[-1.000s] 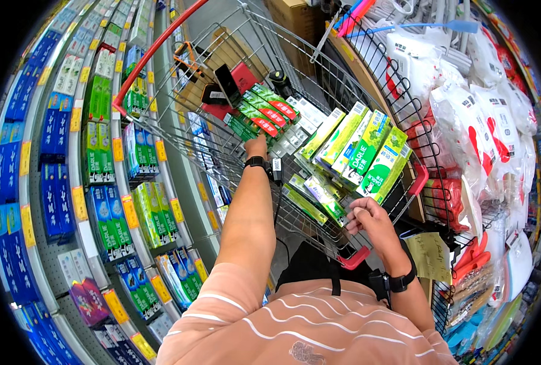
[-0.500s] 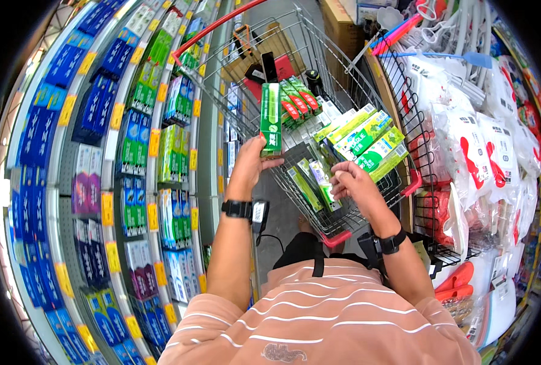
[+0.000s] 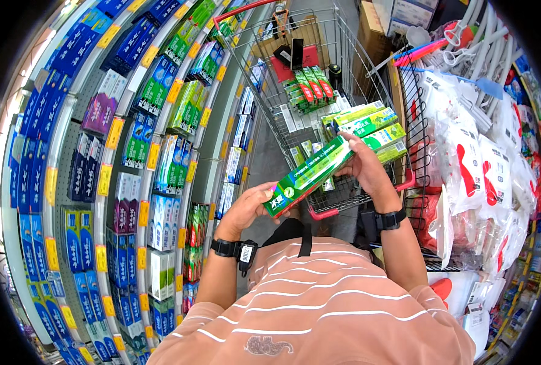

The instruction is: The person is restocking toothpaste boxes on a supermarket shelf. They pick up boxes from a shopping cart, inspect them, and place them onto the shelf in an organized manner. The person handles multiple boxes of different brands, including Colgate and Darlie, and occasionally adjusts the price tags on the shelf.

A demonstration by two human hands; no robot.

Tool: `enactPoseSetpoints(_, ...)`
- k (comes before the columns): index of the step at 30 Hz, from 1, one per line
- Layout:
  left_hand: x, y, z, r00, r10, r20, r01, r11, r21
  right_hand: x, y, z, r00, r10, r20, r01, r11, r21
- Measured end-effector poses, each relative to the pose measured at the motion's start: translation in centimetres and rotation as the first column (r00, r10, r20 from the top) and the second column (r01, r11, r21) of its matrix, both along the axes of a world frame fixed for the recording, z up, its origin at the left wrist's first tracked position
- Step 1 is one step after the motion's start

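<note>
Green box (image 3: 310,173) is up in both hands, slanting from near left to far right before the shirt, by the near end of the wire cart (image 3: 324,213); left hand (image 3: 246,210) has its fingers closed on the near end, right hand (image 3: 365,164) its fingers about the far end. Already in the cart: red-labelled boxes (image 3: 312,85) farther off, lime-green boxes (image 3: 377,135) at right. Held box not yet set down; left shelves (image 3: 208,182) well stocked, remaining count unclear.
</note>
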State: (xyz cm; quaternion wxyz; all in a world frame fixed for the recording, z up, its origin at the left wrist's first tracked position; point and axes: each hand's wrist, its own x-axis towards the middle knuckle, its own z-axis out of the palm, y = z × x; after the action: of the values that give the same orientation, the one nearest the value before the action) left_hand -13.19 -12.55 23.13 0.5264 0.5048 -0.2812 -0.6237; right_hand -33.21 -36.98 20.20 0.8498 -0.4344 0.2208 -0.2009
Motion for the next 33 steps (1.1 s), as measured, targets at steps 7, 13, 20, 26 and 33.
enactPoseSetpoints(7,-1.5,1.7,-0.7,0.965,0.263,0.012,-0.263,0.964,0.03,-0.7,1.2,-0.1,0.995,0.063,-0.076,-0.065,0.998,-0.025)
enactPoseSetpoints(13,-2.3,2.8,-1.5,0.862,0.507,0.023,-0.507,0.861,0.021,-0.6,2.2,0.3,0.991,0.13,0.04,-0.132,0.991,0.036)
enactPoseSetpoints(20,-2.6,5.0,-2.1,0.784,0.62,-0.02,-0.607,0.774,0.18,0.0,4.0,1.0,0.977,0.213,-0.018,-0.214,0.977,-0.014)
enactPoseSetpoints(26,-3.2,6.5,-1.8,0.751,0.659,-0.039,-0.644,0.745,0.176,0.9,5.0,0.3,0.965,0.254,-0.067,-0.254,0.967,0.009)
enactPoseSetpoints(33,-3.4,8.8,-2.2,0.765,0.643,-0.007,-0.638,0.76,0.126,2.1,5.9,0.5,0.936,0.31,-0.165,-0.311,0.95,0.017)
